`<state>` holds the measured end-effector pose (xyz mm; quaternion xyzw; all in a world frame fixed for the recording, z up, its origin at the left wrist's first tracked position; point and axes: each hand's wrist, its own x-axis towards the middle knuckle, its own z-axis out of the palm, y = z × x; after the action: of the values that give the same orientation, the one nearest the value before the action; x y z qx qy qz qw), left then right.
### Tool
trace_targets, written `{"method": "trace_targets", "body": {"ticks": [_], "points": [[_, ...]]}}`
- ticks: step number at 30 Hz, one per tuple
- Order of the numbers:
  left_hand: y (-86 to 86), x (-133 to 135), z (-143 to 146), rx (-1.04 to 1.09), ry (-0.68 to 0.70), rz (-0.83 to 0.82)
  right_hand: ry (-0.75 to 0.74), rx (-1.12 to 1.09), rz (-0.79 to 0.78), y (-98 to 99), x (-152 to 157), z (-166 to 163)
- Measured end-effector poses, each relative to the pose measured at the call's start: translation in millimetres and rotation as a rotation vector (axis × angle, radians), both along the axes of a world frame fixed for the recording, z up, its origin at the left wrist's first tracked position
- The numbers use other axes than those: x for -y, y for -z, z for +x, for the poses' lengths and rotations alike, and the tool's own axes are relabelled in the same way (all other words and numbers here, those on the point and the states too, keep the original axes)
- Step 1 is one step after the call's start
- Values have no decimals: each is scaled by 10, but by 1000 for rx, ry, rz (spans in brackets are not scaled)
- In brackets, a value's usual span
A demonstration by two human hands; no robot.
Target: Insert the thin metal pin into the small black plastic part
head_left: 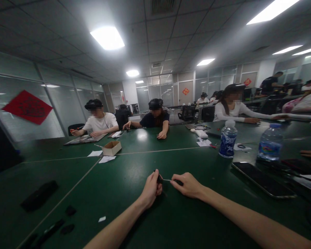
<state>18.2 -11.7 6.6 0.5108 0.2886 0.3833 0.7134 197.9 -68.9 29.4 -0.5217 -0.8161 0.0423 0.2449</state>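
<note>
My left hand (152, 189) is closed around a small black part (159, 179), most of it hidden by the fingers. Facing it, my right hand (188, 185) grips the dark handle of a screwdriver (177, 181). The thin metal shaft points left and its end meets the black part; the tip itself cannot be made out. Both hands are just above the green table (129, 180), near the middle of the view.
Left lie a black case-like object (40, 195), several small black pieces (67, 229) and a white scrap (102, 219). A cardboard box (112, 148) stands beyond. Right are a phone (263, 180) and two bottles (227, 140). Co-workers sit across the table.
</note>
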Motion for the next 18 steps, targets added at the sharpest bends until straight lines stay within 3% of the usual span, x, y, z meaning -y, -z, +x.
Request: {"method": "trace_targets", "body": {"ticks": [10,18], "points": [[-22,6,17,2,-24,-16,9,43,63,117,-72,28],[-40,51,24,-62,-55,47,12,70,36,80,-40,9]]}}
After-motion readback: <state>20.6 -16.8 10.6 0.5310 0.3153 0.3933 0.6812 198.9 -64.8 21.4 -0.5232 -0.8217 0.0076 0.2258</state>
